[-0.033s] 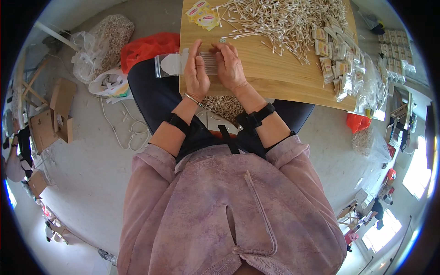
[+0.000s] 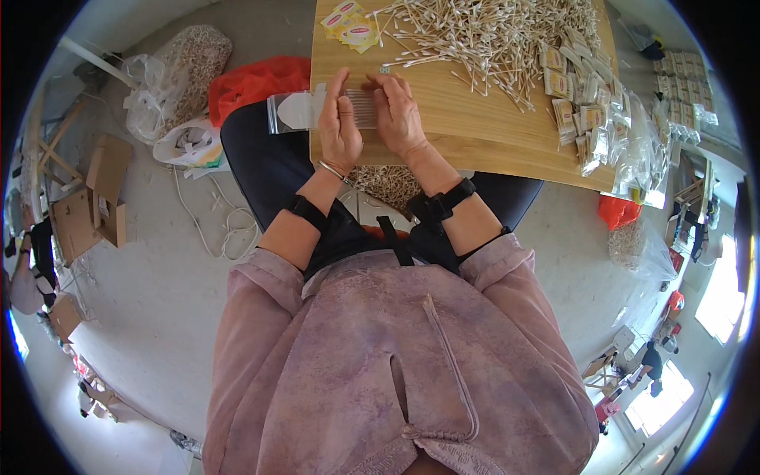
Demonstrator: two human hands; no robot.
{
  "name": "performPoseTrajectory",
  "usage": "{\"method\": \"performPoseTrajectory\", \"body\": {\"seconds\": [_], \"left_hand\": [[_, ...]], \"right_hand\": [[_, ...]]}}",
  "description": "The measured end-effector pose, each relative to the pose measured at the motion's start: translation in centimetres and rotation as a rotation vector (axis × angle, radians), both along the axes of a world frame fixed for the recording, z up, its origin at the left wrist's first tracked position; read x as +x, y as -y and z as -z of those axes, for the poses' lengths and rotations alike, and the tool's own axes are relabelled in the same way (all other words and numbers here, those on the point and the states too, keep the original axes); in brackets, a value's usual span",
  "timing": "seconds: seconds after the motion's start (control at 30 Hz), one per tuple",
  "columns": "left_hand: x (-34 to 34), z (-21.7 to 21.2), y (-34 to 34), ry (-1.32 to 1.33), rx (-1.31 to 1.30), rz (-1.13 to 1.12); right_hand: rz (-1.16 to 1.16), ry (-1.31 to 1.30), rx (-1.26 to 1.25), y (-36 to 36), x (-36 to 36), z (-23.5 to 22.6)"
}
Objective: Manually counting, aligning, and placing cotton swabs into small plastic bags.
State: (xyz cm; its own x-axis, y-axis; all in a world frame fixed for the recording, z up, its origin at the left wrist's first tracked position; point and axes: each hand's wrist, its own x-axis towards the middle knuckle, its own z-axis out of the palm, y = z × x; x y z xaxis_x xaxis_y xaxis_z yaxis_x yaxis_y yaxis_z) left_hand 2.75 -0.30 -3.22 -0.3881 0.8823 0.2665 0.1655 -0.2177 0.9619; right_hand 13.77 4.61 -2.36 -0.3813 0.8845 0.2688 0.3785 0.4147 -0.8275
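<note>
A row of cotton swabs (image 2: pixel 363 109) lies side by side near the front left of the wooden table, between my two hands. My left hand (image 2: pixel 340 131) stands at the row's left end, its fingers stretched forward and the thumb up. Facing it at the right end is my right hand (image 2: pixel 400 119), fingers loosely bent and apart. Both palms turn inward; whether they touch the swab tips is hidden. Left of my left hand, a clear plastic bag (image 2: pixel 291 112) with a white rounded patch juts over the table's edge.
A large heap of loose swabs (image 2: pixel 491 36) covers the table's (image 2: pixel 475 131) far side. Yellow-and-white cards (image 2: pixel 352 30) lie at far left, packed swab bags (image 2: pixel 586 111) at right. More swabs (image 2: pixel 388 186) sit below the front edge. A red bag (image 2: pixel 257 83) stands left.
</note>
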Motion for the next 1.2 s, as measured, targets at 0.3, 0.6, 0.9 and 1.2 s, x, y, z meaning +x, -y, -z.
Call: {"method": "performPoseTrajectory", "body": {"seconds": [0.3,0.6,0.9,1.2], "left_hand": [[-0.1,-0.1,0.1,-0.028,-0.044,0.004],[-0.1,-0.1,0.1,-0.009,-0.074,-0.008],[-0.2,-0.2,-0.2,0.077,-0.057,0.017],[-1.4,-0.5,0.7,-0.209,0.008,-0.037]], "right_hand": [[0.211,-0.540,-0.216,1.2,-0.9,0.0],[0.108,-0.438,-0.230,1.0,-0.1,0.7],[-0.170,0.660,0.257,3.0,2.0,0.0],[-0.129,0.732,0.296,2.9,1.4,0.3]]}}
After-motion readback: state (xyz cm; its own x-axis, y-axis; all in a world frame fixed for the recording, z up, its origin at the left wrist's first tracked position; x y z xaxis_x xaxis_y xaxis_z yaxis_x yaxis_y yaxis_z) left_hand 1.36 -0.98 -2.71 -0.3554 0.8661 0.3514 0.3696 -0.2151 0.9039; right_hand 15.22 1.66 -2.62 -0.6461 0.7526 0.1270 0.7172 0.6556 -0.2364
